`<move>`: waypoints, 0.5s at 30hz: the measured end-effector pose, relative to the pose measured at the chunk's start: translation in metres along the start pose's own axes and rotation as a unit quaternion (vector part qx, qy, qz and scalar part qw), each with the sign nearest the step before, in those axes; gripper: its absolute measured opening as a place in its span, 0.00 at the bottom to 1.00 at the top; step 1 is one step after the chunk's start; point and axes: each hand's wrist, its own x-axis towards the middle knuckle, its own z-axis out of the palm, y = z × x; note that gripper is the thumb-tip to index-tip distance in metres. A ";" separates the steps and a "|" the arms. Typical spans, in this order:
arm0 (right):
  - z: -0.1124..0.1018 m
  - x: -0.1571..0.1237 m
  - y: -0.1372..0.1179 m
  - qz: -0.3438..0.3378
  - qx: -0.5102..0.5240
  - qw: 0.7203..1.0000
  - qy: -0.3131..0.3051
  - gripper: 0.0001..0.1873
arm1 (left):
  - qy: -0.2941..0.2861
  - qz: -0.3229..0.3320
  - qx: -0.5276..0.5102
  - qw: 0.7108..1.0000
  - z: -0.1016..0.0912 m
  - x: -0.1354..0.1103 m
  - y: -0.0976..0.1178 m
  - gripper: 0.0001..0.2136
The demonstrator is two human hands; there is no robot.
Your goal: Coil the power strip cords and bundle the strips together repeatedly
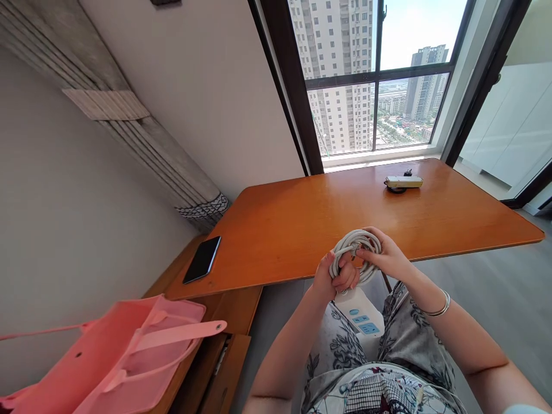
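A white power strip (361,315) with blue sockets lies on my lap, and its white cable (361,244) is wound into a coil just above it. My left hand (334,277) is closed around the lower left of the coil. My right hand (388,255) grips the coil's right side, with its fingers pinching the cable near the top. Both hands hover at the near edge of the orange wooden table (302,224).
A second power strip (403,182) with a dark plug lies at the table's far side by the window. A black phone (202,259) rests on the table's left corner. A pink bag (116,356) sits on a low wooden cabinet (228,322) at the left.
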 end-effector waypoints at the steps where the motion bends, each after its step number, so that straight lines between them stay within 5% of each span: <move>1: 0.001 0.000 -0.001 -0.022 -0.045 0.998 0.024 0.16 | 0.007 0.006 -0.003 1.000 0.000 0.001 0.000 0.23; 7: 0.010 -0.002 -0.004 -0.056 -0.144 0.981 0.120 0.13 | 0.001 0.020 0.011 1.000 0.001 0.002 0.000 0.22; 11: 0.009 0.004 0.001 0.066 0.053 0.996 0.033 0.20 | 0.006 0.006 0.029 1.000 0.001 -0.001 -0.002 0.22; 15: 0.006 0.008 0.007 0.179 0.214 0.959 -0.054 0.18 | 0.002 0.006 0.018 1.000 -0.002 -0.003 -0.007 0.22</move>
